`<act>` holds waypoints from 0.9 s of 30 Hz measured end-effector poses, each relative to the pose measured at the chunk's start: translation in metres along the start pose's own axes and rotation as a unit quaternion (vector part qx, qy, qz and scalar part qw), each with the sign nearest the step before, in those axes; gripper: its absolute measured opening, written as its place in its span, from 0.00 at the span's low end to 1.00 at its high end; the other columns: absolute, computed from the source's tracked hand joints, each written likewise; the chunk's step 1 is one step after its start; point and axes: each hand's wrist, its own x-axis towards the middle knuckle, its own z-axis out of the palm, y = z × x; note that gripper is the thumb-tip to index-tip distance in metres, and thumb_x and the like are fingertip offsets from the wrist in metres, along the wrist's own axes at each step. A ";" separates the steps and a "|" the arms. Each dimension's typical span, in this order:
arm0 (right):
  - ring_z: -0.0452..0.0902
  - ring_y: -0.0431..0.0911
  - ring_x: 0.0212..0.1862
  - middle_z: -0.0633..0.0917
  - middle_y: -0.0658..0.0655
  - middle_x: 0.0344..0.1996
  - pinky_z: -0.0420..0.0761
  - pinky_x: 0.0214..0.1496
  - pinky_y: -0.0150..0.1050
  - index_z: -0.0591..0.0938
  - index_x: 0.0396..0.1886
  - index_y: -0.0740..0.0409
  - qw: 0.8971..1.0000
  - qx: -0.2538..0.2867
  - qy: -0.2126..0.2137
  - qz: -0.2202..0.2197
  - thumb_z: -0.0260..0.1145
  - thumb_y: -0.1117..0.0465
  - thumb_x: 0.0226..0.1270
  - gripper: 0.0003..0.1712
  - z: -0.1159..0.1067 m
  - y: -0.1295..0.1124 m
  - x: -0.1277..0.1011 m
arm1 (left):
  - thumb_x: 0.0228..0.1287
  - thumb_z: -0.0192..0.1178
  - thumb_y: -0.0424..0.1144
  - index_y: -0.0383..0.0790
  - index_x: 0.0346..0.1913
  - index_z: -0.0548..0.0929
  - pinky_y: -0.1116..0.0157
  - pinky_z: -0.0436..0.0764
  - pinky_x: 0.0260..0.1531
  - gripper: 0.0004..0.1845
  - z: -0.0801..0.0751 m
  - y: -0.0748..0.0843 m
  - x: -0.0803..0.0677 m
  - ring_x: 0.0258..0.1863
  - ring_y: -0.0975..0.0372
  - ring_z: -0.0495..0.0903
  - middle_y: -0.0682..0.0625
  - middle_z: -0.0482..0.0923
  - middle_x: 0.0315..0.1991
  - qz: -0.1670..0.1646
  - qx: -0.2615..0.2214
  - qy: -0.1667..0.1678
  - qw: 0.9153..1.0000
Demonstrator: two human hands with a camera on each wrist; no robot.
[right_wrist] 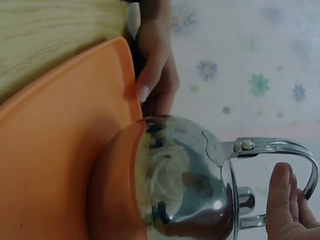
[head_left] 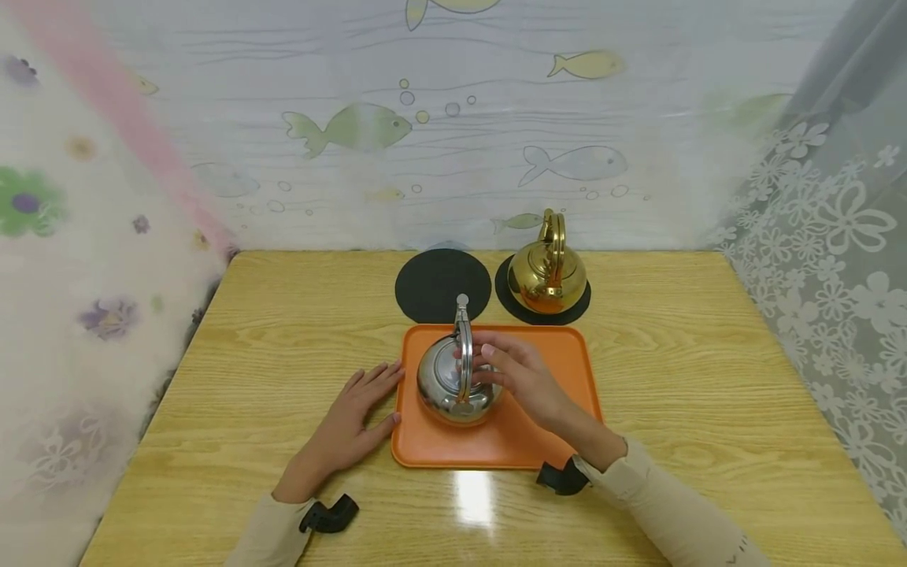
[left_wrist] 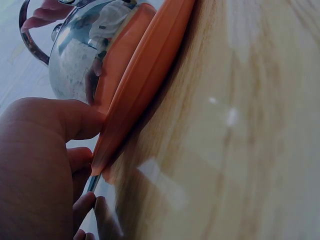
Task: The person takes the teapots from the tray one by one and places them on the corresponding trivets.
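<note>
Reaching over the orange tray [head_left: 560, 370], the right hand [head_left: 520, 376] has its fingers curled toward the upright handle of the silver kettle [head_left: 453, 386]; the head view shows the fingertips at the handle's right side, and the right wrist view shows them [right_wrist: 280, 195] lying just beside the arched bar, though whether they actually close round it I cannot tell. The left hand [head_left: 354, 421] lies flat on the table [head_left: 283, 354] with fingers straight and loosely spread, its fingertips and thumb touching the tray's left edge (the left wrist view shows the thumb [left_wrist: 65, 120] pressed against the rim [left_wrist: 145, 80]).

The silver kettle stands on the tray, left of the tray's middle and nearer its left edge, between the two hands. It is squat and round, polished like a mirror, with a small knob on the lid and a thin metal handle standing straight up; its belly reflects the orange of the tray.

Behind the tray's far edge lie two black round mats: a bare one [head_left: 442, 283], and another [head_left: 542, 307] carrying a gold kettle [head_left: 548, 272], toward the table's far edge.
</note>
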 end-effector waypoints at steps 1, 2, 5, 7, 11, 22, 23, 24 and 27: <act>0.82 0.43 0.51 0.86 0.60 0.54 0.84 0.57 0.37 0.69 0.68 0.79 1.000 0.008 0.000 0.006 0.50 0.61 0.81 0.27 0.001 -0.001 0.000 | 0.69 0.64 0.47 0.45 0.76 0.70 0.40 0.53 0.75 0.34 0.000 0.000 0.000 0.77 0.50 0.62 0.51 0.67 0.76 0.000 0.000 0.001 1.000; 0.83 0.42 0.51 0.86 0.57 0.53 0.84 0.57 0.37 0.69 0.68 0.79 1.000 0.016 0.002 0.012 0.51 0.61 0.81 0.27 0.001 -0.001 0.001 | 0.69 0.64 0.47 0.45 0.76 0.70 0.40 0.53 0.75 0.34 0.001 -0.001 0.000 0.77 0.50 0.62 0.51 0.67 0.76 0.001 0.000 0.001 1.000; 0.84 0.42 0.51 0.87 0.51 0.50 0.85 0.56 0.37 0.67 0.69 0.79 0.999 0.041 0.006 0.028 0.53 0.62 0.80 0.28 0.003 -0.001 0.002 | 0.69 0.64 0.46 0.45 0.76 0.70 0.40 0.53 0.75 0.34 0.001 -0.001 0.001 0.77 0.50 0.62 0.50 0.67 0.76 0.003 0.001 0.003 1.000; 0.84 0.42 0.52 0.87 0.51 0.50 0.85 0.56 0.38 0.67 0.70 0.79 0.998 0.047 0.008 0.037 0.54 0.63 0.80 0.28 0.005 -0.002 0.003 | 0.69 0.64 0.46 0.45 0.76 0.70 0.40 0.53 0.75 0.34 0.001 -0.001 0.001 0.77 0.50 0.62 0.51 0.67 0.76 0.003 0.001 0.003 1.000; 0.85 0.43 0.54 0.85 0.60 0.54 0.85 0.57 0.39 0.67 0.70 0.78 0.997 0.055 0.010 0.049 0.57 0.63 0.79 0.29 0.005 0.000 0.004 | 0.69 0.64 0.46 0.45 0.76 0.70 0.39 0.53 0.75 0.34 0.001 -0.001 0.001 0.77 0.50 0.62 0.51 0.67 0.76 0.003 0.004 0.002 1.000; 0.85 0.44 0.55 0.77 0.75 0.62 0.86 0.54 0.37 0.66 0.71 0.76 0.995 0.063 0.017 0.072 0.61 0.68 0.75 0.30 0.007 0.003 0.005 | 0.69 0.64 0.45 0.43 0.75 0.70 0.38 0.54 0.74 0.34 0.001 0.000 0.002 0.76 0.47 0.63 0.49 0.67 0.76 0.012 0.006 0.005 1.000; 0.85 0.44 0.55 0.77 0.75 0.62 0.86 0.54 0.37 0.66 0.71 0.76 0.995 0.059 0.019 0.072 0.61 0.69 0.75 0.30 0.007 0.003 0.005 | 0.69 0.64 0.45 0.43 0.75 0.70 0.38 0.54 0.74 0.34 0.001 0.001 0.002 0.76 0.47 0.63 0.48 0.67 0.76 0.012 0.006 0.006 1.000; 0.85 0.44 0.54 0.78 0.74 0.61 0.86 0.54 0.37 0.66 0.71 0.76 0.996 0.057 0.022 0.071 0.61 0.70 0.74 0.29 0.007 0.004 0.005 | 0.69 0.64 0.45 0.42 0.75 0.70 0.38 0.54 0.74 0.34 0.001 0.001 0.002 0.76 0.47 0.63 0.48 0.67 0.76 0.012 0.006 0.006 1.000; 0.87 0.42 0.48 0.82 0.68 0.54 0.87 0.50 0.36 0.69 0.69 0.77 0.996 0.051 0.029 0.063 0.61 0.72 0.73 0.27 0.007 0.005 0.005 | 0.69 0.64 0.45 0.42 0.75 0.70 0.38 0.54 0.74 0.34 0.001 0.002 0.001 0.76 0.47 0.63 0.48 0.67 0.76 0.010 0.008 0.006 1.000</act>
